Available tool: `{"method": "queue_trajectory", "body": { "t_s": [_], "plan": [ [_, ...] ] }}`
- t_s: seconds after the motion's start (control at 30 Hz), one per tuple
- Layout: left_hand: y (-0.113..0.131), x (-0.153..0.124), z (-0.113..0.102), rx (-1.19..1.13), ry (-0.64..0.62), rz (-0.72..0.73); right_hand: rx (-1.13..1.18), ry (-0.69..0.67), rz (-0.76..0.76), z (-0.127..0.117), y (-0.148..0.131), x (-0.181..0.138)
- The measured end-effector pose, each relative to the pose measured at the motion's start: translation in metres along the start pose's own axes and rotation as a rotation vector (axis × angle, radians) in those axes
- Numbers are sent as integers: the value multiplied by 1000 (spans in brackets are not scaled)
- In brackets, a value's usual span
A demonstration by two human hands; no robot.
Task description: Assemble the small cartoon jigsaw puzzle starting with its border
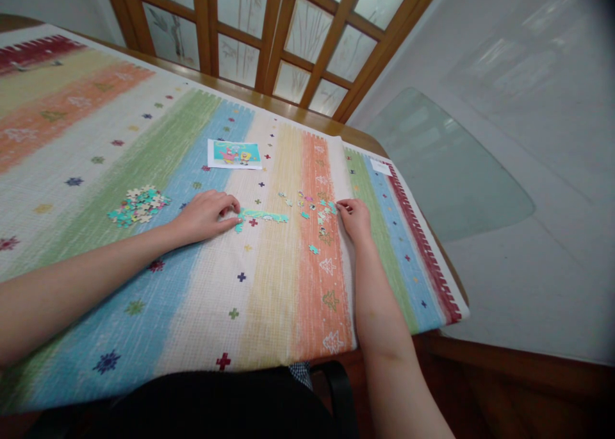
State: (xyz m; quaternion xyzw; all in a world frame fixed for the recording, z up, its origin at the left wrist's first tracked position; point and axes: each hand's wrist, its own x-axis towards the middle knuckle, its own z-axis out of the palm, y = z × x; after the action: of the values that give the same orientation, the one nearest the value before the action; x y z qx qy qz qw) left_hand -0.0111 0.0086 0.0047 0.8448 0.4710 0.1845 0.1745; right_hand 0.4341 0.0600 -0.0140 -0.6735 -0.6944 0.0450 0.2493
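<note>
My left hand point(207, 215) rests on the striped cloth point(269, 298), fingers curled and pinching at the left end of a joined row of turquoise puzzle pieces point(263, 216). My right hand point(354, 218) lies at the right edge of several scattered loose pieces point(314, 208), its fingers bent and pressed on a piece there. A heap of unsorted pieces point(139, 205) lies to the left of my left hand. Farther back sits a picture card with cartoon figures point(235, 154).
The cloth covers a wooden table whose rim point(307, 115) shows at the back. A small white label point(380, 166) lies near the cloth's right corner. A wooden lattice screen point(269, 35) stands behind, and a glass sheet point(442, 170) lies on the floor at right.
</note>
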Motion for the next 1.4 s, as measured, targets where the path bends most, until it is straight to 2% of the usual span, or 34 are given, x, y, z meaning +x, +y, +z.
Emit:
{"method": "queue_trajectory", "body": {
  "t_s": [0.23,0.3,0.5,0.77,1.07,1.17,1.2,1.27,1.4],
  "plan": [
    [-1,0,0,1,2,3,30,57,-22,-10,0,-4],
    [0,0,0,7,-5,1,30,30,-43,-16,-5,-6],
    [1,0,-1,5,2,-1,-65,-210,-52,-33,-24,-14],
    [0,0,0,-5,-4,-5,2,-371,-9,-48,-44,-22],
    [2,0,-1,2,-5,-13,209,-841,3,-61,-64,-40],
    [3,1,-1,3,-7,-15,216,-934,46,-66,-68,-45],
    [3,1,-1,4,-9,-12,166,-922,65,-67,-67,-45],
    [2,1,-1,7,-9,-4,16,-804,94,-67,-63,-41],
    [1,0,-1,18,-3,-5,-184,-389,145,-55,-48,-28]
  ]
}}
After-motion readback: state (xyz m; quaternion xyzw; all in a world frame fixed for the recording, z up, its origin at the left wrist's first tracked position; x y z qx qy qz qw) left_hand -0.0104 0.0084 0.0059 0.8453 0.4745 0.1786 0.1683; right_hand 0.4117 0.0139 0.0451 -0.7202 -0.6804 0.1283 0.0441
